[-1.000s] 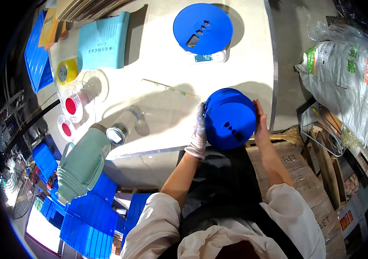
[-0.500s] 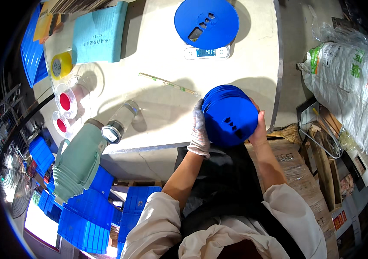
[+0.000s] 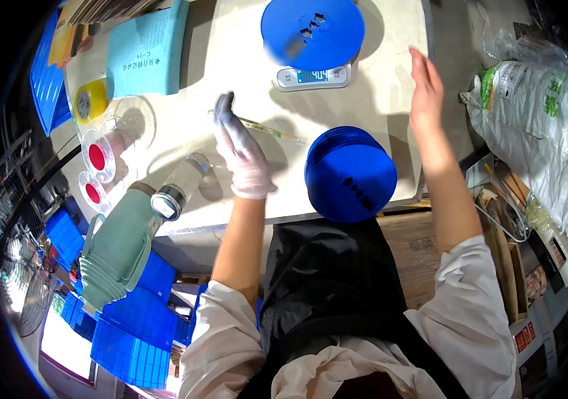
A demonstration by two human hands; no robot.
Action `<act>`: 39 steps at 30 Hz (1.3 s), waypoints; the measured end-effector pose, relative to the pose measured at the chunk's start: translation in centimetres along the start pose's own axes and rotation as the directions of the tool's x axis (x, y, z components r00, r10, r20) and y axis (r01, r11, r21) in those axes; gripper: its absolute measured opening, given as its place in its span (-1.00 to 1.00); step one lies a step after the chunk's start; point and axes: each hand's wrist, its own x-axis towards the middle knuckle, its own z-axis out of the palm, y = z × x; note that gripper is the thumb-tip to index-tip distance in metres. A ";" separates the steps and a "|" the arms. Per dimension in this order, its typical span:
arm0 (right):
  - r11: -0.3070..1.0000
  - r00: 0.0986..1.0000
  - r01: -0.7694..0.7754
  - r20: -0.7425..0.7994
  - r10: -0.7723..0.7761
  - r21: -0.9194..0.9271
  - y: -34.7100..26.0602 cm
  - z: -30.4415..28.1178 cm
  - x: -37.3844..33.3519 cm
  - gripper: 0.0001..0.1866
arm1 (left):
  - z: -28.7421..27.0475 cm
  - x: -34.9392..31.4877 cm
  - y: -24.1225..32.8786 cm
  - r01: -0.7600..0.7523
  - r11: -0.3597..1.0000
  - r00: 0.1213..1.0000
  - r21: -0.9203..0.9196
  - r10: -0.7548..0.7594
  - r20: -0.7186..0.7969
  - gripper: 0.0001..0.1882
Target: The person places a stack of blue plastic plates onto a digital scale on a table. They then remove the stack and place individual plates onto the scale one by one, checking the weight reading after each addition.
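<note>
A stack of blue plastic spools [image 3: 352,181] stands by itself at the table's near edge. My gloved left hand [image 3: 242,151] is raised to the left of it, fingers stretched out and nothing in them. On the other side my bare right hand [image 3: 425,93] is held over the table's right edge, fingers extended, also holding nothing. Another blue spool [image 3: 337,33] lies on a white digital scale [image 3: 311,77] at the far side, between and beyond my hands. Beside my left hand a thin greenish strip [image 3: 270,130], perhaps a wrapped stick, lies on the table.
On the left are a clear bottle [image 3: 181,186], a green thermos jug [image 3: 119,246], clear reels with red centres [image 3: 97,157], a yellow tape roll [image 3: 91,101] and a light-blue booklet [image 3: 145,54]. Blue crates [image 3: 131,349] stand below left. A white sack [image 3: 537,126] lies at right.
Both hands have let go of the blue spool stack and moved away from it and farther over the table, the left one leftward, the right one rightward. The stack has stayed put.
</note>
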 end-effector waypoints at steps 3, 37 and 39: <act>0.998 0.998 0.064 0.013 -0.064 -0.002 -1.1 2.1 3.6 -0.55 | 1.3 5.2 -2.4 -0.019 0.999 0.992 0.049 0.025 -0.122 -0.58; 0.917 0.955 -0.082 0.231 0.184 -0.390 -9.0 -4.9 -19.7 -0.48 | -5.7 -13.7 10.1 0.293 0.928 0.800 0.229 -0.369 0.473 -0.30; 0.920 0.955 -0.114 0.213 0.205 -0.374 -7.2 -5.4 -21.4 -0.47 | -6.1 -15.1 10.7 0.337 0.911 0.760 0.239 -0.413 0.502 -0.30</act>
